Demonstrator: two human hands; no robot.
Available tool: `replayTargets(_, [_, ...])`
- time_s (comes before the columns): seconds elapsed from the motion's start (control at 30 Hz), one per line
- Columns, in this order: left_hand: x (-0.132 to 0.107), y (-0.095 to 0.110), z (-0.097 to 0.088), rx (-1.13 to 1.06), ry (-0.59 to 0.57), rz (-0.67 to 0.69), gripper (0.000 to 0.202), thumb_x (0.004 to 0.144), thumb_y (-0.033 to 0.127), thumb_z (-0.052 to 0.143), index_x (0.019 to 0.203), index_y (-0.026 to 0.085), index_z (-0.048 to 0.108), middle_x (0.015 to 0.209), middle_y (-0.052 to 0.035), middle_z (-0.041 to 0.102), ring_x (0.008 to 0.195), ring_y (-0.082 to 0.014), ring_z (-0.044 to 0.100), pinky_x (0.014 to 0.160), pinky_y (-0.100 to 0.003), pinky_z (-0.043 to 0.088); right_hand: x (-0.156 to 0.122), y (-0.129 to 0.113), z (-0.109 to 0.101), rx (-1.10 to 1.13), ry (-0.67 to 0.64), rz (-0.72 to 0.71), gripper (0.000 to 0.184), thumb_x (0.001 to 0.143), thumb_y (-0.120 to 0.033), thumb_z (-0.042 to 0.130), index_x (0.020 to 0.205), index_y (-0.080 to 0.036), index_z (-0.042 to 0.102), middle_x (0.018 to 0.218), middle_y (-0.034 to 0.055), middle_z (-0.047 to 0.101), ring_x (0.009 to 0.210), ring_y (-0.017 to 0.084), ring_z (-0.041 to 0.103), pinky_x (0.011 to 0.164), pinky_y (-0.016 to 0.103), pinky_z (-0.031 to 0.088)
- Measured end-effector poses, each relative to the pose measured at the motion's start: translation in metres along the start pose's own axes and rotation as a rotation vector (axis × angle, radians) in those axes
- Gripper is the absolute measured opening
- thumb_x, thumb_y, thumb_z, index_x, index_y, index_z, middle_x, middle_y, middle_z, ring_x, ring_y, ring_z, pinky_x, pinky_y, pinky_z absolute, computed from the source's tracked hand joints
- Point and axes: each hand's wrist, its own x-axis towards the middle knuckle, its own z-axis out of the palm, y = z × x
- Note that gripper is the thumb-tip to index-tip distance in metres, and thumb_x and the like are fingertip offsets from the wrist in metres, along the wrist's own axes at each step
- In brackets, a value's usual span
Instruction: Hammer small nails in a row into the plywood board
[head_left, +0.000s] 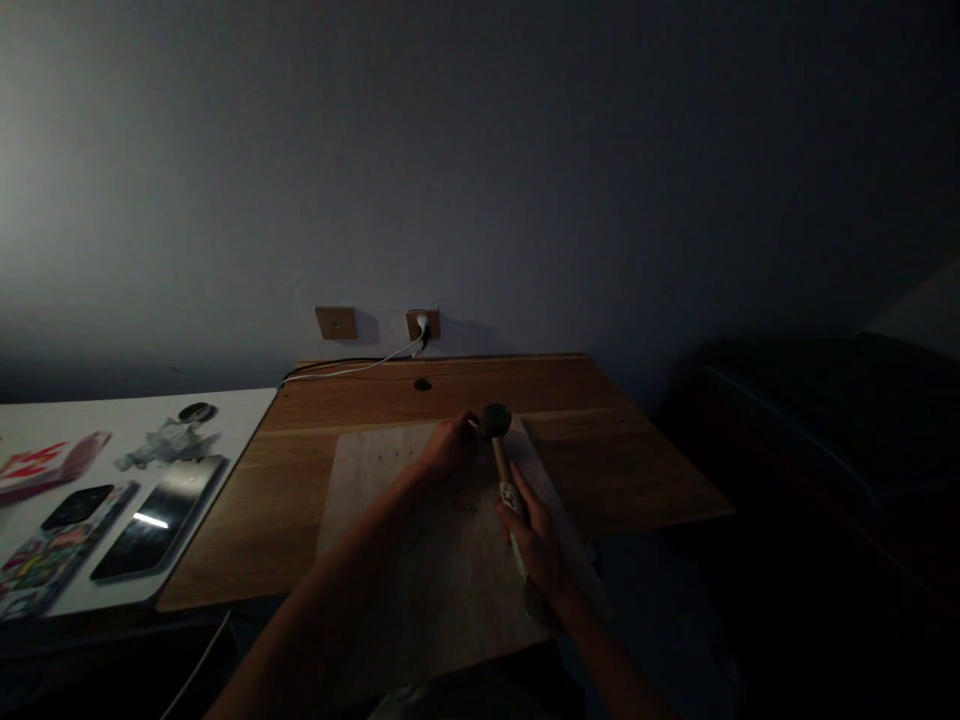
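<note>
My right hand point(534, 535) is wrapped round the pale handle of a hammer point(502, 462), whose dark, round head point(495, 421) points away from me. Close to the left of that head, my left hand point(448, 446) has its fingertips pinched together over the far part of a pale wooden board point(420, 590). What the pinch holds is too small and dark to make out. A few small dark spots point(395, 455) run in a row on the board left of my left hand. Small thin bits point(466, 507) lie on the board between my hands.
The board lies on a brown wooden table point(637, 470) against the wall. At left, a white tabletop point(247, 410) bears a phone point(157, 520), a patterned phone case point(56, 550), crumpled clear plastic point(169, 440) and a pink-and-red packet point(52, 465). Cables point(360, 368) run to a wall socket point(423, 324).
</note>
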Motion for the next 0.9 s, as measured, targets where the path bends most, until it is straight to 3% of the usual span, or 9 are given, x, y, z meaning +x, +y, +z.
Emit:
replayTargets(0.23, [0.0019, -0.0022, -0.0048, -0.07, -0.035, -0.026, 0.042, 0.074, 0.012, 0.065, 0.116, 0.017, 0.059, 0.077, 0.0014, 0.07, 0.066, -0.0132, 0.063, 0.062, -0.022, 0.045, -0.0013, -0.0017, -0.0029, 0.054, -0.005, 0.037, 0.069, 0.084, -0.032, 0.055, 0.151, -0.022, 0.044, 0.09, -0.0005, 0.063, 0.058, 0.011, 0.049, 0.051, 0.025, 0.043])
replayTargets(0.5, [0.003, -0.0027, -0.0039, -0.035, 0.033, 0.018, 0.042, 0.074, 0.012, 0.067, 0.116, 0.014, 0.062, 0.089, -0.0045, 0.074, 0.073, -0.0156, 0.065, 0.065, -0.025, 0.047, -0.003, -0.0048, 0.0003, 0.001, -0.018, 0.028, 0.066, 0.084, -0.032, 0.055, 0.149, -0.023, 0.048, 0.088, -0.001, 0.063, 0.056, 0.01, 0.05, 0.05, 0.024, 0.043])
replayTargets(0.9, [0.0019, -0.005, -0.0062, -0.06, -0.034, 0.0, 0.044, 0.071, 0.006, 0.063, 0.114, 0.015, 0.062, 0.078, -0.0003, 0.073, 0.065, -0.0134, 0.064, 0.059, -0.021, 0.043, -0.0022, -0.0004, -0.001, 0.025, 0.001, 0.0, 0.066, 0.087, -0.032, 0.055, 0.151, -0.022, 0.045, 0.091, 0.0001, 0.065, 0.052, 0.009, 0.048, 0.048, 0.024, 0.041])
